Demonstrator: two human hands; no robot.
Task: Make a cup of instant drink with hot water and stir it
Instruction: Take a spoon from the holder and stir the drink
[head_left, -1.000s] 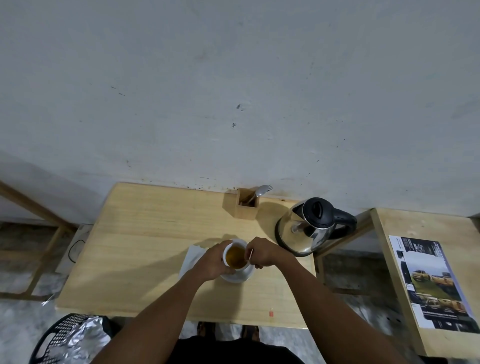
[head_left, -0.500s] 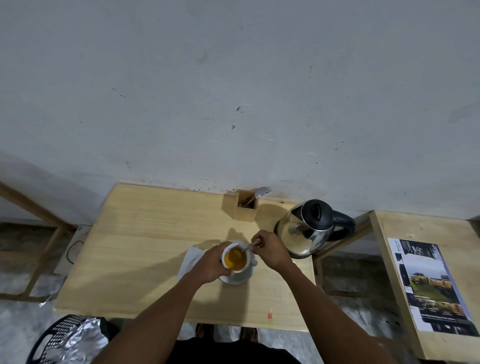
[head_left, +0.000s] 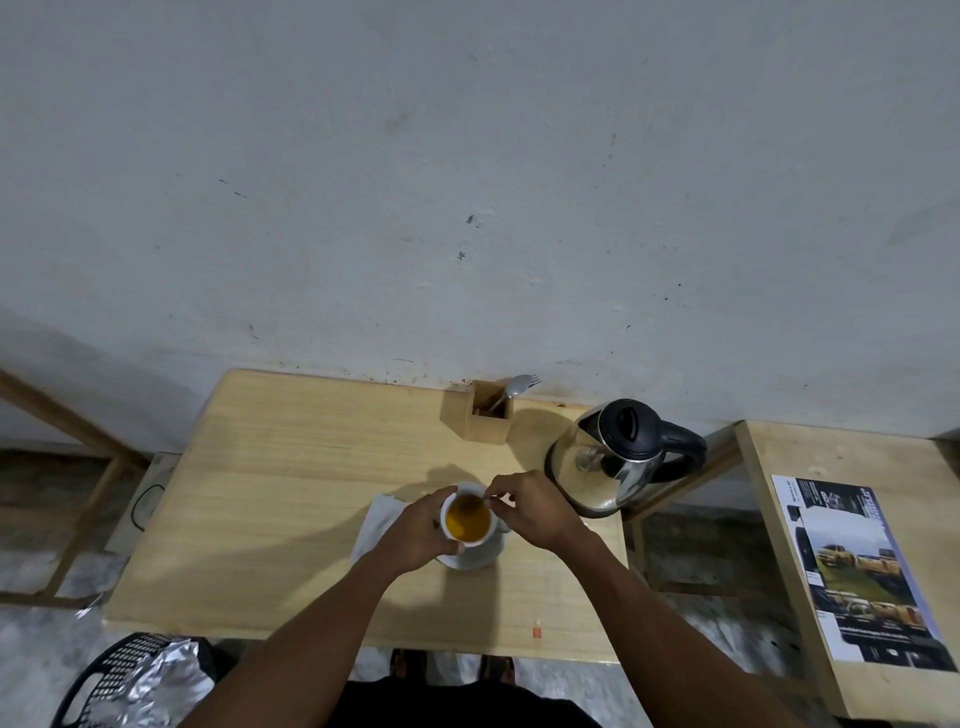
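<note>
A white cup (head_left: 450, 531) full of orange-yellow drink stands on a white saucer (head_left: 480, 556) on the wooden table (head_left: 270, 499). My left hand (head_left: 415, 535) wraps around the cup's left side. My right hand (head_left: 524, 506) pinches the handle of a small spoon (head_left: 480, 502), whose bowl dips into the drink at the cup's far rim. A steel kettle (head_left: 608, 462) with a black lid stands just right of my right hand.
A white napkin (head_left: 376, 519) lies under my left hand. A wooden holder (head_left: 488, 415) with a spoon and fork stands at the back by the wall. A second table with a printed sheet (head_left: 857, 571) is at right; a black basket (head_left: 124, 680) with foil is on the floor.
My right hand has moved the spoon around inside the cup, from its right side to its far rim. My left hand has kept hold of the cup.
</note>
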